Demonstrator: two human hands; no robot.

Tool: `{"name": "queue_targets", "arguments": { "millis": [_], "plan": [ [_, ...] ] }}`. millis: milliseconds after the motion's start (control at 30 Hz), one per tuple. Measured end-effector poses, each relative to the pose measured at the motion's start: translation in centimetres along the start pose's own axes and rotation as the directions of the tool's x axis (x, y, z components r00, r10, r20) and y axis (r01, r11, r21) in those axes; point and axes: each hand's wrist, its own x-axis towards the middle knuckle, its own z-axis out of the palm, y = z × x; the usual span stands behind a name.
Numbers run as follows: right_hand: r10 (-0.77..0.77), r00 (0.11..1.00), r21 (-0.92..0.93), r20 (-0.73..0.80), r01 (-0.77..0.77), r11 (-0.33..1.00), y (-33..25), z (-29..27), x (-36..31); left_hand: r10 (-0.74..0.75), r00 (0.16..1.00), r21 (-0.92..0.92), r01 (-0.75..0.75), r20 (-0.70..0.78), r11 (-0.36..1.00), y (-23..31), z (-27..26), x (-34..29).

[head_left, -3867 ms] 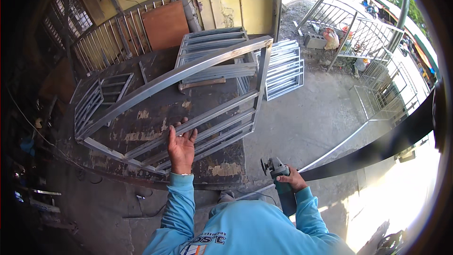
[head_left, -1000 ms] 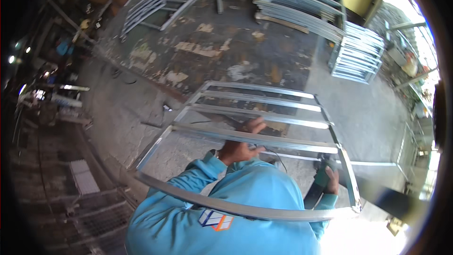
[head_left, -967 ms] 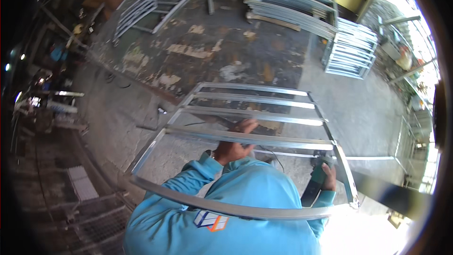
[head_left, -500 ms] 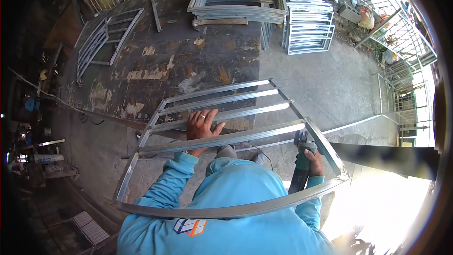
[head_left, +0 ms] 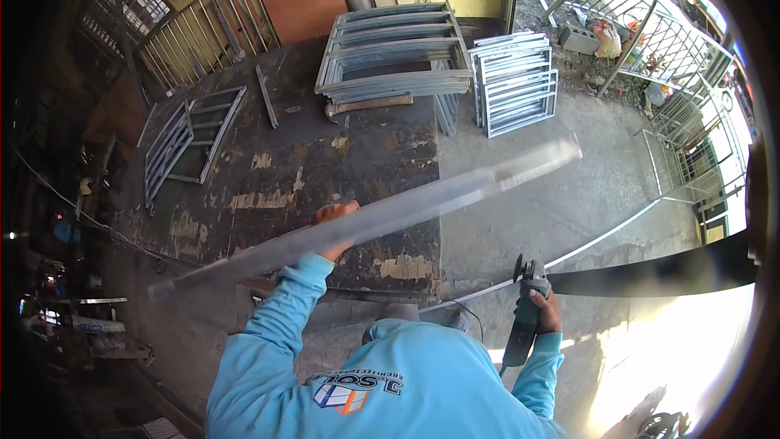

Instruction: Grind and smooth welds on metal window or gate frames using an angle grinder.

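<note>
A metal frame point(head_left: 426, 202) is tilted nearly edge-on in front of me, blurred by motion, its left end low and its right end high. My left hand point(head_left: 335, 213) is closed around it near the middle, part of the hand hidden behind the metal. In my right hand point(head_left: 550, 313) is a dark green angle grinder point(head_left: 522, 323), held upright by its body with the disc on top. The grinder's disc is apart from the frame. A worn dark worktable point(head_left: 382, 146) lies beyond the frame.
A stack of metal frames point(head_left: 394, 41) and a hammer point(head_left: 372, 104) rest on the table's far side. Smaller frames point(head_left: 516, 81) stand on the floor to its right. Another frame point(head_left: 195, 134) and a loose bar point(head_left: 266, 96) lie at the left. A long strip point(head_left: 605, 232) crosses the floor.
The metal frame has swung up from lying flat over my lap to nearly edge-on, its near side lifted. My left hand now grips it. The grinder has come free of the frame and dropped slightly.
</note>
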Motion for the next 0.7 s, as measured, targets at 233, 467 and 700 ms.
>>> {"name": "queue_targets", "arguments": {
  "millis": [233, 467, 700],
  "plan": [
    [-0.03, 0.986, 0.036, -0.163, 0.036, 0.999, 2.3, 0.6, -0.9, -0.039, 0.998, 0.357, 0.02, 0.046, 0.934, 0.2, -4.6, 11.4],
    [-0.001, 0.981, -0.005, -0.192, 0.0, 1.0, 3.1, 2.7, -0.5, -0.018, 0.997, 0.295, -0.004, 0.071, 0.955, -4.9, -3.0, 17.7],
    [0.03, 0.972, 0.062, -0.233, -0.015, 0.998, 2.3, 5.2, 0.2, -0.195, 0.957, 0.16, 0.162, 0.216, 0.974, -5.1, -3.3, 19.6]
  ]
}}
